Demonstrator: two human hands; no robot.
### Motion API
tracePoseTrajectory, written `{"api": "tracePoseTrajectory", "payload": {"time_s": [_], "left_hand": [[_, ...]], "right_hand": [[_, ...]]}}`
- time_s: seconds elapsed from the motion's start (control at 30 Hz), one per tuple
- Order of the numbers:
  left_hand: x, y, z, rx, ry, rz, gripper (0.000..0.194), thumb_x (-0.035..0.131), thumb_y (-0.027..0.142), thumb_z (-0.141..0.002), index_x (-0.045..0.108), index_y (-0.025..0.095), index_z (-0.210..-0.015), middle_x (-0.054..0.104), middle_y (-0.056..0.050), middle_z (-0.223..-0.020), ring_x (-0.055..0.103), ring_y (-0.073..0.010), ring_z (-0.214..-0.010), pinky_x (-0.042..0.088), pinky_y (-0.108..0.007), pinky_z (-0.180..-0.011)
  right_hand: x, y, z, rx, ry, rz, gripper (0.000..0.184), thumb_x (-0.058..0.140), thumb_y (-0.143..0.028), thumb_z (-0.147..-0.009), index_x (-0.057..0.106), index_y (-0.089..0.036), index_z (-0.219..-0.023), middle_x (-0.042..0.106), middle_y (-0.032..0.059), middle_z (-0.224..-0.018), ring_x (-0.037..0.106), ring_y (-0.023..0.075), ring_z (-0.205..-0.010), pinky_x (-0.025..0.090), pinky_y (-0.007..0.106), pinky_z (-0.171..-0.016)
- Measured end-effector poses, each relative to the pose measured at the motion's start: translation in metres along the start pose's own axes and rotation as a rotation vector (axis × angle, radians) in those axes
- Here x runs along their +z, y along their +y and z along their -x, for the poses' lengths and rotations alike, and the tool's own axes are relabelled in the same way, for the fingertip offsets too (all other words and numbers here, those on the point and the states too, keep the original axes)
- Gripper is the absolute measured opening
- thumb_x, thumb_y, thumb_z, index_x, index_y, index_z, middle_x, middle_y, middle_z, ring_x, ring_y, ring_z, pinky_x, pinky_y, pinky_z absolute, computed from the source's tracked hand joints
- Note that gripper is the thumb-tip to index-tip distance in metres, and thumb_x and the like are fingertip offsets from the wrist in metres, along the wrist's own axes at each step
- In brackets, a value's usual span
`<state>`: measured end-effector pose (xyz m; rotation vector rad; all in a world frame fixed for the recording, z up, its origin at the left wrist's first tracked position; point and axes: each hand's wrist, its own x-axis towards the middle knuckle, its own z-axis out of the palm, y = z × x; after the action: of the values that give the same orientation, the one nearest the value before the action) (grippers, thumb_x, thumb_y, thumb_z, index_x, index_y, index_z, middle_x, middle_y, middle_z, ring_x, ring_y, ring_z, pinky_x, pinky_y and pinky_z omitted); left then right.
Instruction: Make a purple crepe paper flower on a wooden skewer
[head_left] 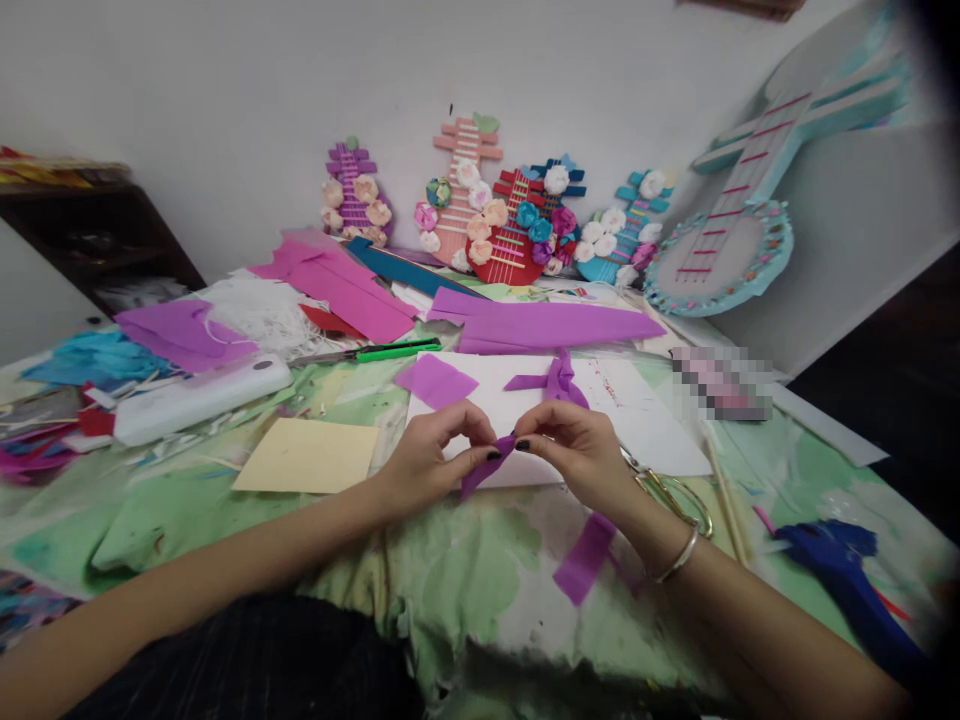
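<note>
Between my two hands I pinch a small strip of purple crepe paper (475,478) above the front edge of a white sheet (517,390). My left hand (431,450) grips it between thumb and finger. The fingertips of my right hand (574,445) close on its upper end, which looks gathered. Behind my right hand lies a twisted purple paper piece (564,382), and a flat purple square (437,380) rests at the sheet's left. Another purple strip (585,560) lies nearer me. Gold-handled scissors (667,492) are partly hidden by my right wrist.
A blue glue gun (847,580) lies at the right, by a wooden stick (726,495). Left are a yellow card (307,456), a white bar-shaped device (202,400) and a green cutter knife (397,350). Paper-flowered guitars (517,230) lean on the wall.
</note>
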<state>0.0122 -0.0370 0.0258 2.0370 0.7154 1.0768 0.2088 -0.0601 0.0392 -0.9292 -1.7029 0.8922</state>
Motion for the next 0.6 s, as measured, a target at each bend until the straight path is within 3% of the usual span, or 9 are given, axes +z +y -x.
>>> {"api": "tracePoseTrajectory", "payload": {"time_s": [0.4, 0.6], "left_hand": [[0.0002, 0.0041, 0.0003, 0.03, -0.016, -0.043, 0.008, 0.059, 0.022, -0.081, 0.057, 0.014, -0.081, 0.061, -0.002, -0.073, 0.057, -0.0109, -0.066, 0.045, -0.023, -0.062], [0.0024, 0.004, -0.001, 0.069, -0.007, -0.07, 0.008, 0.06, 0.021, -0.08, 0.056, 0.014, -0.08, 0.06, -0.002, -0.073, 0.057, -0.0103, -0.066, 0.045, -0.022, -0.062]], "right_hand": [[0.0, 0.0012, 0.0007, -0.053, 0.02, -0.075, 0.009, 0.066, -0.017, -0.077, 0.058, -0.017, -0.081, 0.055, 0.0, -0.075, 0.053, 0.0108, -0.07, 0.043, 0.025, -0.064], [0.0024, -0.0022, 0.0035, -0.019, -0.061, 0.015, 0.018, 0.06, -0.022, -0.082, 0.058, -0.019, -0.1, 0.06, 0.0037, -0.088, 0.058, 0.0136, -0.08, 0.047, 0.029, -0.073]]}}
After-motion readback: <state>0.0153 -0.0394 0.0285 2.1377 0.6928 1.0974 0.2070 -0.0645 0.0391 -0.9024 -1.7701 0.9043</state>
